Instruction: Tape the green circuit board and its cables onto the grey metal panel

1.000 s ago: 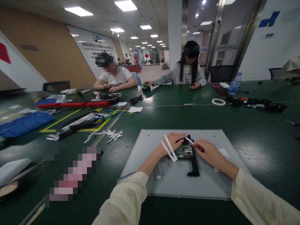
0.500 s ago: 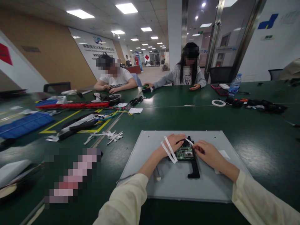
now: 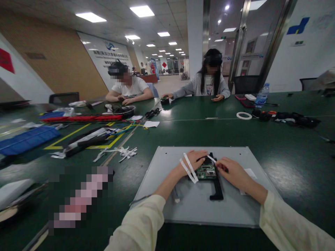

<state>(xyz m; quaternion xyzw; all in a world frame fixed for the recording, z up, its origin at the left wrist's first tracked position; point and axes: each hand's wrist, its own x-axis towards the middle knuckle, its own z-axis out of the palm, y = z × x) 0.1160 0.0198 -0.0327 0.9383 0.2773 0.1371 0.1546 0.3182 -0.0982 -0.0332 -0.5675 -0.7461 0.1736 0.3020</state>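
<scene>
A grey flat panel [image 3: 235, 209] lies in front of me with a green circuit board [image 3: 205, 171] and a black bracket [image 3: 217, 190] on it. My left hand [image 3: 193, 161] rests over the board's upper left part, fingers stretched out and touching the bracket's top. Two white tape strips [image 3: 188, 169] hang across the back of that hand. Another short white strip [image 3: 211, 158] runs from near my left fingertips to my right hand [image 3: 230, 170], whose thumb and fingers pinch its end. The board's left part is hidden under my left hand.
A white label [image 3: 246, 174] is partly under my right wrist. Loose white strips [image 3: 128, 152] lie left of the panel. Farther back are a tape roll [image 3: 244, 115], a water bottle [image 3: 262, 96], a blue tray [image 3: 28, 139] and two people seated across the table.
My hands and the panel hold almost the same place. Across the table, a person's hand on a small dark object has shifted slightly.
</scene>
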